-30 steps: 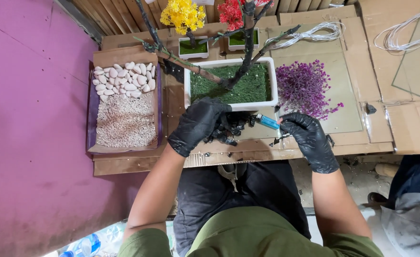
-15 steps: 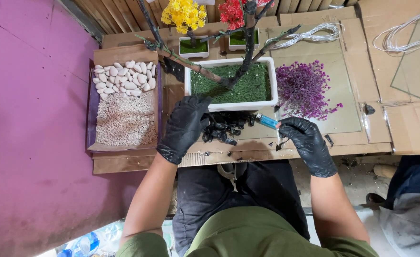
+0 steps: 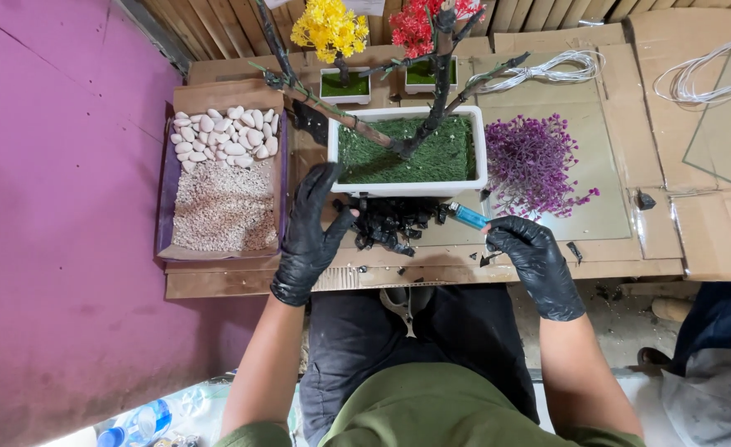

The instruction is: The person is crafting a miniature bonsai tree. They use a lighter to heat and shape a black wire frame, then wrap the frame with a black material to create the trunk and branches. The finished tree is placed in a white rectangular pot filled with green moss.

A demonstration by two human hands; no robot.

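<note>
**Inspector:** Left hand [image 3: 311, 236], black glove, matte rubbery finish. Fingers spread and slightly curled, tips against the near left corner of the white planter [image 3: 409, 189], thumb reaching toward the black pieces [image 3: 392, 222].

**Clerk:** And the right hand [image 3: 533, 258]?

**Inspector:** Same glove. Fingers curled inward, closed around the lower end of a blue lighter [image 3: 468, 216]; its translucent plastic body sticks out up and left, tip near the planter's front wall. The exact finger grip is hidden under the hand.

**Clerk:** Planter location?

**Inspector:** Centre of the cardboard bench [image 3: 630, 240], between the hands and beyond them. Rectangular, glossy white, filled with rough green moss-like matting. A dark, knobbly trunk [image 3: 431, 99] rises from it with bare forked branches.

**Clerk:** The black pieces?

**Inspector:** A heap of small, irregular, shiny chunks, touching the planter's front wall, between the two hands. A few stray flecks lie on the bench near the right hand.

**Clerk:** Surroundings?

**Inspector:** Left, a shallow box [image 3: 163, 207] holding smooth white pebbles [image 3: 226, 132] at the far end and fine beige gravel [image 3: 225, 207] nearer. Right of the planter, a purple sprig cluster [image 3: 531, 161], feathery, lying on a glass pane [image 3: 605, 215]. Behind, two small white pots carrying yellow blooms [image 3: 329, 26] and red blooms [image 3: 415, 25]. Coiled white wire [image 3: 547, 68] at the far right
</note>
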